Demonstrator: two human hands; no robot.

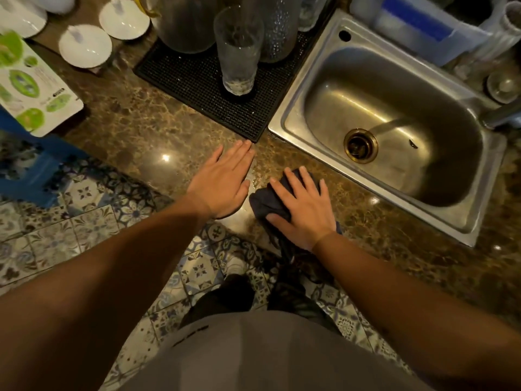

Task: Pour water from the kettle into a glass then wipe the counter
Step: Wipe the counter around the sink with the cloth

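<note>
A tall clear glass (239, 52) stands on a black rubber mat (197, 88) at the back of the brown marble counter (146, 128). Behind the glass stand large clear jugs (186, 24); I cannot tell which one is the kettle. My right hand (303, 210) presses flat on a dark cloth (267, 203) on the counter's front edge, just left of the sink. My left hand (225, 182) lies flat on the counter beside it, fingers together, holding nothing. A wet patch glistens between the two hands.
A steel sink (394, 131) fills the right side. White saucers (84, 46) and a green-printed packet (31, 88) sit at the left. A blue stool (36, 170) stands on the patterned tile floor below the counter edge.
</note>
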